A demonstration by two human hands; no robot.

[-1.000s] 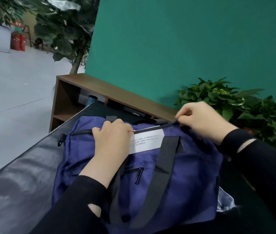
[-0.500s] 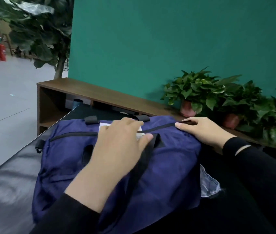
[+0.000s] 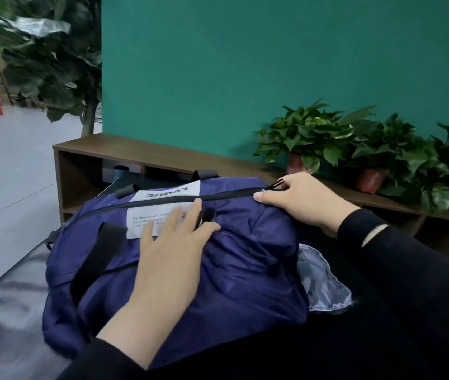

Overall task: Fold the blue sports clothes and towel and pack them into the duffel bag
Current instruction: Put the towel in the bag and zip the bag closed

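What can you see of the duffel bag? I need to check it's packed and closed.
The duffel bag is navy, thin crinkled fabric, with black straps and white printed labels. It lies bulging on a dark padded surface, its top zipper closed. The left hand presses flat on it; the right hand pinches the zipper pull at its right end.

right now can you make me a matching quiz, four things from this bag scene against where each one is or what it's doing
Things:
1. left hand
2. right hand
3. pale blue cloth
4. potted plants

Places or states:
A. on the wooden shelf
B. flat on the bag, fingers straight
C. at the zip's right end
D. sticking out from under the bag

Pairs: 1-B, 2-C, 3-D, 4-A
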